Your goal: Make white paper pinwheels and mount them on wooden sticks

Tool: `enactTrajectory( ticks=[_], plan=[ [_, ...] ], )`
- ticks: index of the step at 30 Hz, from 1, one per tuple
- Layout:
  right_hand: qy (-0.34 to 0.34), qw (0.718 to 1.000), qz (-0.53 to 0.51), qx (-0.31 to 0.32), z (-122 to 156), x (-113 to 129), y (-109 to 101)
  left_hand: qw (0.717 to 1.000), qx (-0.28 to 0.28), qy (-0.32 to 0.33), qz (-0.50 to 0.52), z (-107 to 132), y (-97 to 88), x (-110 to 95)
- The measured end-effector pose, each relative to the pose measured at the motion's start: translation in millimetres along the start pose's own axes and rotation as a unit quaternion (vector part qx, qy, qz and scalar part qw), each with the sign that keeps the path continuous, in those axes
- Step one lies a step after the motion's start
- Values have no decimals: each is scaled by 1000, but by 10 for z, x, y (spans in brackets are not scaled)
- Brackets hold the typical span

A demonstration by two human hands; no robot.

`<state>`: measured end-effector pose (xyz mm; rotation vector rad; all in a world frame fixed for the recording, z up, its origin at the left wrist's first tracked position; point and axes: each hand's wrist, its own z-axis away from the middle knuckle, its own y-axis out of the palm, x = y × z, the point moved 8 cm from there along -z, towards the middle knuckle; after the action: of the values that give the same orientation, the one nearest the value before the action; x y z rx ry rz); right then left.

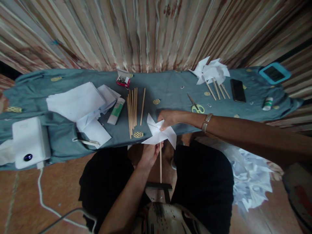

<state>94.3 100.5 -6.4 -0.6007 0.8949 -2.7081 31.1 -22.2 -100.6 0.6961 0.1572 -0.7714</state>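
A white paper pinwheel (pixel 154 139) on a thin wooden stick (pixel 161 165) is held over the table's front edge. My left hand (pixel 151 153) is closed round the stick just under the paper blades. Above it, my right hand (pixel 168 118) grips the pinwheel near its centre, fingers partly hidden behind the paper. A small pin head shows at the centre. Several loose wooden sticks (pixel 133 110) lie left of the pinwheel, beside a glue stick (pixel 116 111). Scissors with pale green handles (pixel 198 108) lie beyond my right forearm.
Paper sheets (pixel 75 99) and a pen (pixel 86 142) lie at left, near a white device (pixel 30 141) with a cable. A red pin box (pixel 123 81) stands at the back. Finished pinwheels (pixel 211 71), a phone (pixel 238 90) and a blue-framed display (pixel 275 73) sit at right. White paper pieces (pixel 253 178) pile below.
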Motion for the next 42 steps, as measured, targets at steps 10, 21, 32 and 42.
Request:
enactTrajectory(
  ticks=[10, 21, 32, 42],
  plan=[
    [-5, 1000, 12, 8, 12, 70, -31, 996, 59, -27, -57, 207, -61, 59],
    [-3, 1000, -25, -4, -22, -7, -4, 996, 40, 14, -85, 158, -80, 6],
    [-3, 1000, 20, 6, -1, 31, 22, 995, 50, 38, -72, 131, -59, 33],
    [-9, 1000, 21, -15, -25, 1, 49, 995, 40, 41, -86, 139, -43, 46]
  ],
)
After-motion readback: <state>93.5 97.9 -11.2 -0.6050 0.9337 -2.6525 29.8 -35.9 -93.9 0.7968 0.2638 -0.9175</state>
